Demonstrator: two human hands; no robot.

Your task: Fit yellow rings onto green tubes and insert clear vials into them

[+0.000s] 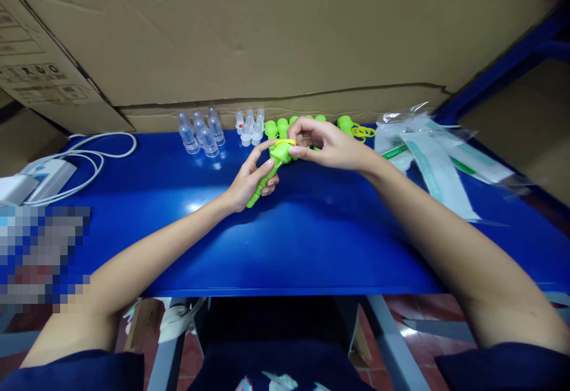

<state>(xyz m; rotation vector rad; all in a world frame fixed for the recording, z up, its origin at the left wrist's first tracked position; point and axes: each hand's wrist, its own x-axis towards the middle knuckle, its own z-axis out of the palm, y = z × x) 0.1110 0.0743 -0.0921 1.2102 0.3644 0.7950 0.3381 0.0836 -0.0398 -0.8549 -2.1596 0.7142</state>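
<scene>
My left hand (252,180) is wrapped round the ribbed stem of a bright green plastic connector (271,170), holding it tilted above the blue table (312,242). My right hand (327,143) pinches at the connector's wide top end, where a yellow rubber band (285,142) sits around it. Both hands meet over the far middle of the table. More green connectors (282,127) stand in a row just behind the hands, partly hidden by my fingers.
Clear plastic vials (200,133) and small white-capped pieces (250,127) stand at the back. Loose yellow rubber bands (364,132) lie beside another green piece. Sealed sterile pouches (436,159) lie at right. A white device with a cable (48,174) rests at left. Cardboard boxes (267,35) wall the back.
</scene>
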